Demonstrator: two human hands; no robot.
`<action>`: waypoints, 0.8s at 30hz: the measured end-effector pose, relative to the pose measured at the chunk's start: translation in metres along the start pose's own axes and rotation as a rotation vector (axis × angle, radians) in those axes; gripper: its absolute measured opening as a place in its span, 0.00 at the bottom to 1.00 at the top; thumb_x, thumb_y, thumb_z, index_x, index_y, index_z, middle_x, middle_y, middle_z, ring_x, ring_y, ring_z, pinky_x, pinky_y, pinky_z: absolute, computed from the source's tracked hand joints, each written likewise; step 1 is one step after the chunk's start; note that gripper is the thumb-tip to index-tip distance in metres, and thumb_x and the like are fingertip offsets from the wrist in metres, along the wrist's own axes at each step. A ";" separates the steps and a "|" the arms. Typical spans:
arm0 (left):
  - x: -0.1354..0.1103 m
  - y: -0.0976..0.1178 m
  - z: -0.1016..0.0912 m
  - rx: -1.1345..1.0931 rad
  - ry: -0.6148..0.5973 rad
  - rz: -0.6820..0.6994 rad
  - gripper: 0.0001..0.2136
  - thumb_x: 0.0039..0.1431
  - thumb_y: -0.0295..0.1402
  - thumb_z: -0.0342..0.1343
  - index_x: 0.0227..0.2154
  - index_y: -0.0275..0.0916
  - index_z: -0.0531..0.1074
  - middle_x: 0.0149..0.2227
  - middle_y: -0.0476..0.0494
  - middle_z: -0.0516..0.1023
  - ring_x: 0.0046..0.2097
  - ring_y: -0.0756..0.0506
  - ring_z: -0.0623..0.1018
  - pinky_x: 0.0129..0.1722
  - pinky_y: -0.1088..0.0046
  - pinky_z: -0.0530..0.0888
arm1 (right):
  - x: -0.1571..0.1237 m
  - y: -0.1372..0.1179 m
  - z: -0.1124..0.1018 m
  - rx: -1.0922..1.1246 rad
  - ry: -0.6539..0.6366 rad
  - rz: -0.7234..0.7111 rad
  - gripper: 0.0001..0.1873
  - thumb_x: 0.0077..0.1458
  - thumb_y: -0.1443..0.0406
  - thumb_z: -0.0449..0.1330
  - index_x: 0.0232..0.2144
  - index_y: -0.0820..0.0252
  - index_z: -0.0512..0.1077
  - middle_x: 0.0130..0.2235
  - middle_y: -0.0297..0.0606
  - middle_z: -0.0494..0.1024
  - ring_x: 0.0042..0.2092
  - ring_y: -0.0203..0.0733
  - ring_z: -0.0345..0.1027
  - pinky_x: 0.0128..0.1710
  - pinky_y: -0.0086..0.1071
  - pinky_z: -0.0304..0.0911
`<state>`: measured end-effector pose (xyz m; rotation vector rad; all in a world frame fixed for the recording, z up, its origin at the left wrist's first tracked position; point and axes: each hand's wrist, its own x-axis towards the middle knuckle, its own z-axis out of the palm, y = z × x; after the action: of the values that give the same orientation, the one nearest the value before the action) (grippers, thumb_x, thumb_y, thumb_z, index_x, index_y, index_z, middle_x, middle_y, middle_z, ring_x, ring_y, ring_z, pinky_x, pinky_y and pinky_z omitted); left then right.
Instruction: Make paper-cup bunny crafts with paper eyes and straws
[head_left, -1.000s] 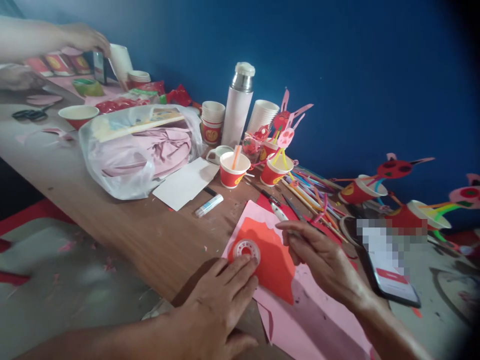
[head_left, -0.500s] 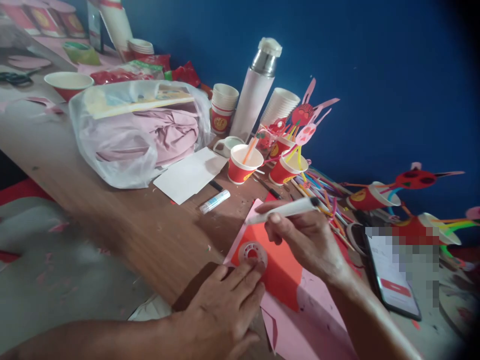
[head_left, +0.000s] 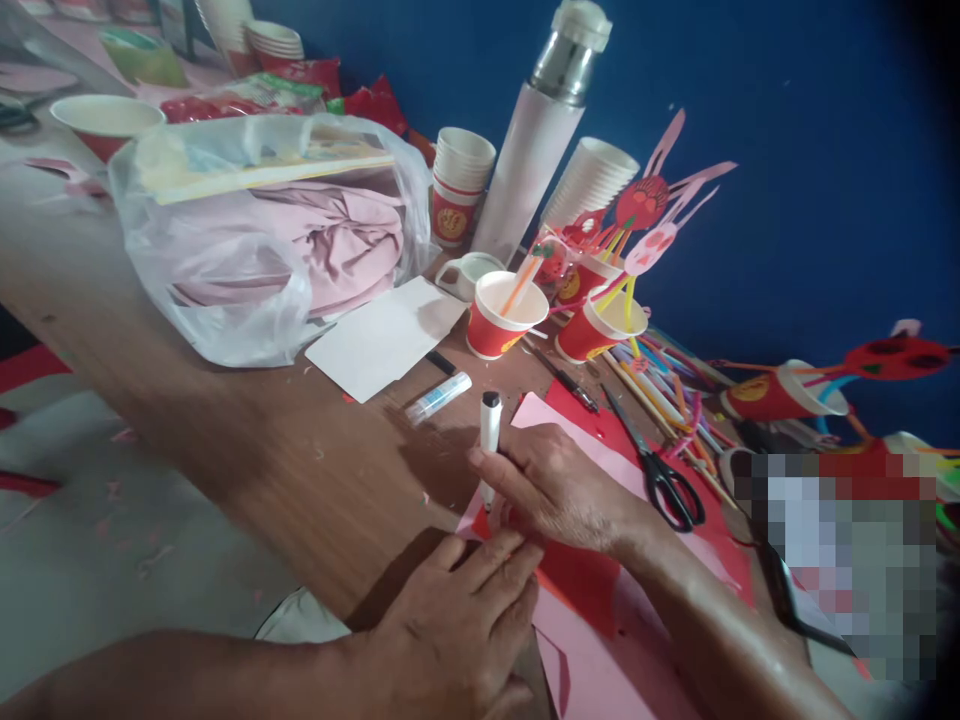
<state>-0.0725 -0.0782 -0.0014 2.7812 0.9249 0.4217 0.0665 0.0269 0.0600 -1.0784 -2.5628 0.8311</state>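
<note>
My right hand (head_left: 559, 490) grips a white marker pen (head_left: 490, 425) with a black end, held nearly upright, its tip down near the edge of a red-orange sheet (head_left: 581, 585). My left hand (head_left: 457, 615) lies flat, fingers stretched out, fingertips just in front of the marker. Under the red-orange sheet is pink paper (head_left: 607, 665). A small ring, like a tape roll core, seen earlier beneath my left fingertips, is now mostly covered by my hands. Black-handled scissors (head_left: 651, 482) rest on red paper to the right of my right hand.
A glue stick (head_left: 439, 397), white card (head_left: 386, 335) and black pen (head_left: 577, 388) lie beyond my hands. Red paper cups (head_left: 499, 325) hold paper figures and straws. Behind stand a plastic bag (head_left: 285, 330) and a tall flask (head_left: 529, 165). A phone, partly blurred, lies at right.
My right hand has swung the marker from slanted above the sheet to upright, and brought it down beside my left fingers. The view has shifted, and the scissors now show.
</note>
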 end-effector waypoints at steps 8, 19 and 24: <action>-0.002 0.000 -0.002 0.022 0.031 0.013 0.25 0.63 0.48 0.42 0.53 0.34 0.65 0.61 0.39 0.64 0.59 0.40 0.64 0.47 0.63 0.61 | 0.000 0.003 0.007 -0.035 -0.012 -0.023 0.18 0.64 0.62 0.47 0.21 0.60 0.58 0.20 0.28 0.60 0.22 0.29 0.50 0.24 0.27 0.47; -0.001 -0.003 -0.013 0.038 -0.001 0.033 0.24 0.64 0.46 0.41 0.53 0.33 0.65 0.62 0.37 0.62 0.59 0.40 0.64 0.47 0.64 0.62 | 0.000 0.012 0.005 -0.005 0.036 -0.005 0.18 0.64 0.61 0.48 0.21 0.59 0.60 0.20 0.29 0.64 0.21 0.30 0.55 0.24 0.27 0.49; -0.002 -0.002 -0.014 0.042 0.002 0.024 0.24 0.65 0.45 0.41 0.55 0.32 0.64 0.62 0.36 0.60 0.60 0.39 0.62 0.48 0.63 0.61 | -0.003 0.016 0.003 0.045 0.061 0.033 0.19 0.64 0.60 0.47 0.21 0.59 0.58 0.20 0.28 0.61 0.22 0.30 0.53 0.24 0.27 0.50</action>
<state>-0.0794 -0.0769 0.0111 2.8326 0.9123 0.4140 0.0771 0.0328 0.0481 -1.1174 -2.4710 0.8464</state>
